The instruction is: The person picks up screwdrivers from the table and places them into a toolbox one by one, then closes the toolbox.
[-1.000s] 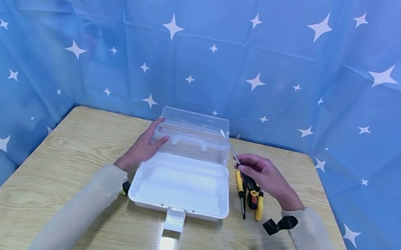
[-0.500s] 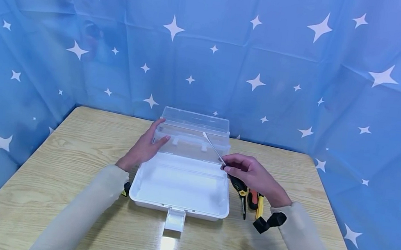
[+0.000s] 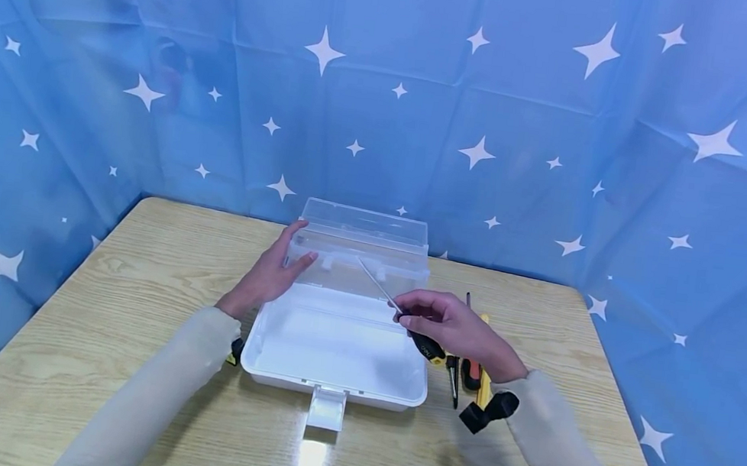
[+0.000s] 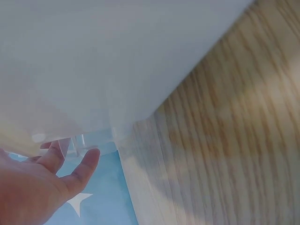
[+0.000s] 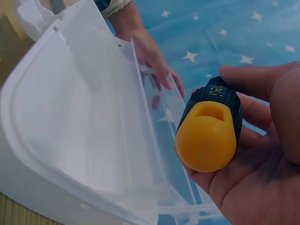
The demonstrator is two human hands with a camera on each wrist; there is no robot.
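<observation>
A white toolbox lies open on the table, its clear lid tipped back. My left hand holds the lid's left edge, thumb on the inner side; the left wrist view shows this hand at the lid too. My right hand grips a screwdriver with a black and yellow handle, just above the box's right side. Its thin metal shaft points up and left across the lid. From behind, the right wrist view shows the handle's yellow end between thumb and fingers.
Beside the box on the right lie more tools, partly under my right forearm: a dark-shafted screwdriver, a red and black handle and a yellow one. The front latch hangs down. A blue star-patterned curtain stands behind the table.
My right hand has carried the screwdriver leftward, from over the tools to over the right part of the box. The left hand has stayed at the lid.
</observation>
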